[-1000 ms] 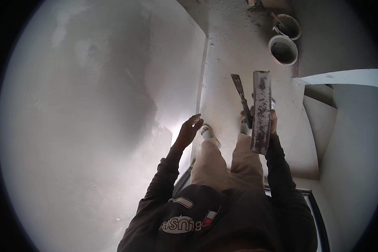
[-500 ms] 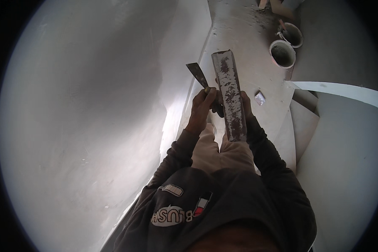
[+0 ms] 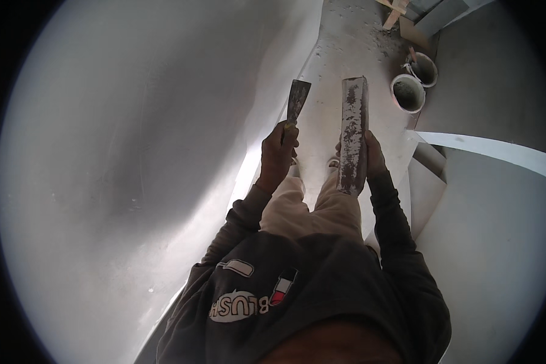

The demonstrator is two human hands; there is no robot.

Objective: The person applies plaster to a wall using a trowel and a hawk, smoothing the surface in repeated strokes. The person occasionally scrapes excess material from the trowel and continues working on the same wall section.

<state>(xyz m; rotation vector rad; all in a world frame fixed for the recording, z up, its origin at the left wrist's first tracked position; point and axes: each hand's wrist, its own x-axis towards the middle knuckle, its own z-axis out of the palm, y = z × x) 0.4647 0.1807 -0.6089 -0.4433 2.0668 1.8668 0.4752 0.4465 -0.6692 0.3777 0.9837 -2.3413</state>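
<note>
My left hand (image 3: 277,151) is closed round the handle of a putty knife (image 3: 297,100), its wide dark blade pointing up and away from me. My right hand (image 3: 376,153) grips a long rectangular float (image 3: 353,133) from behind. The float's flat face is turned up toward me, with patchy pale plaster over a darker surface. Its long axis points away from me, and the fingers behind it are mostly hidden. A gap separates the knife from the float.
A large pale smooth wall (image 3: 133,133) rises close on my left. Ahead to the right, two buckets stand together: a nearer one (image 3: 408,94) and a farther one (image 3: 426,70) with a tool handle sticking out. Wood pieces (image 3: 395,13) and board offcuts (image 3: 424,188) lie along the right side.
My hands have moved apart. The putty knife has come away from the float's side and its blade has swung from leaning left to leaning slightly right. The float has shifted right.
</note>
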